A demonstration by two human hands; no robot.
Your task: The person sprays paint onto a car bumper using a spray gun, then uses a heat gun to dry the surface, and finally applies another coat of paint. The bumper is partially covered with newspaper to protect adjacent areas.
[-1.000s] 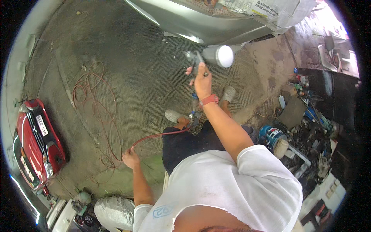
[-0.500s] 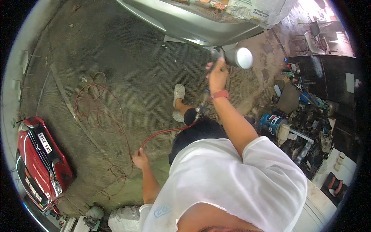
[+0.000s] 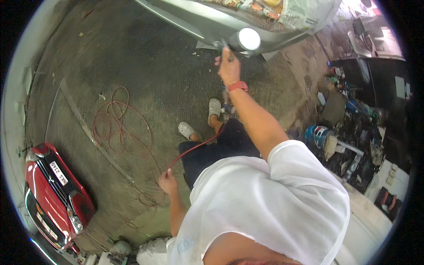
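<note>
A paint spray gun (image 3: 221, 45) with a white-topped cup (image 3: 249, 39) is gripped in my right hand (image 3: 229, 70), the arm stretched forward. It is up close to the lower part of a silver car bumper (image 3: 223, 27); whether it touches cannot be made out. My left hand (image 3: 168, 182), low by my left side, has its fingers closed around a red air hose (image 3: 192, 148). From there the hose curves up past my thigh toward a metal fitting (image 3: 226, 109) beside my right leg, partly hidden by my arm.
Newspaper and plastic sheeting (image 3: 304, 13) cover the car above the bumper. Loops of red hose (image 3: 126, 121) lie on the floor to the left, with a red car (image 3: 57, 190) beyond. A blue bucket (image 3: 317, 134) and cluttered tools stand at right. A white chair (image 3: 360, 44) is far right.
My right hand has swept left and forward along the bumper with the spray gun. My feet have moved apart, and my left hand still holds the hose.
</note>
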